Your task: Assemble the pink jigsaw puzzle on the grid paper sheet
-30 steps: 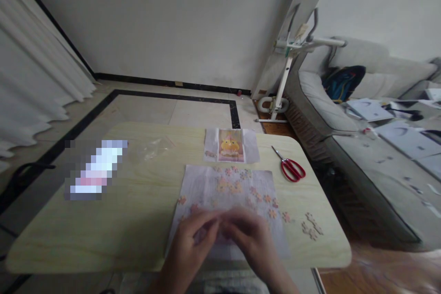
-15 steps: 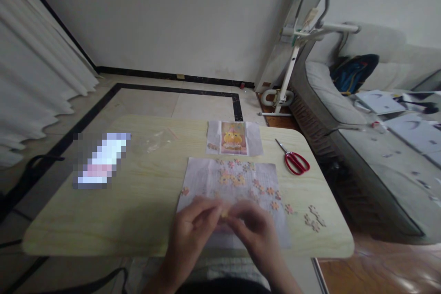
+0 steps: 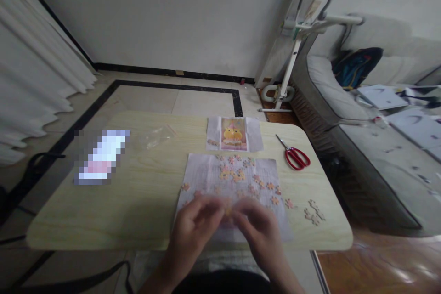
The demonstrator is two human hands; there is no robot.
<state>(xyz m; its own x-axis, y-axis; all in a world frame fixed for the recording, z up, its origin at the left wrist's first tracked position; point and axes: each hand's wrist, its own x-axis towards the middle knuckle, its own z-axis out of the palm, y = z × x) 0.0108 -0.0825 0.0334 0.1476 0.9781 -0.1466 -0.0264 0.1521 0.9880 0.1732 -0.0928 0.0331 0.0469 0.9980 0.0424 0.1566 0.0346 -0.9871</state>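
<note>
My left hand [image 3: 198,220] and my right hand [image 3: 257,223] meet over the near part of a creased paper sheet [image 3: 203,167]. Pinched between their fingertips is a small yellowish puzzle piece [image 3: 228,212], blurred by motion. Beyond the fingers, a few joined yellow puzzle pieces [image 3: 232,174] lie on the sheet, with several loose pinkish ones [image 3: 270,186] around them. Farther back rests a printed reference picture [image 3: 234,134] of a yellow cartoon figure. My hands cover part of the sheet and perhaps some pieces.
Red-handled scissors [image 3: 296,158] lie right of the picture. Several puzzle pieces [image 3: 314,213] sit near the table's right edge. To the left are a clear plastic bag [image 3: 155,138] and a pixelated bright screen [image 3: 103,156]. A sofa [image 3: 372,165] stands beyond the table [image 3: 138,211].
Both hands stay together over the sheet, and the fingertips have shifted slightly, leaving the piece between them more exposed. The view has tilted a little.
</note>
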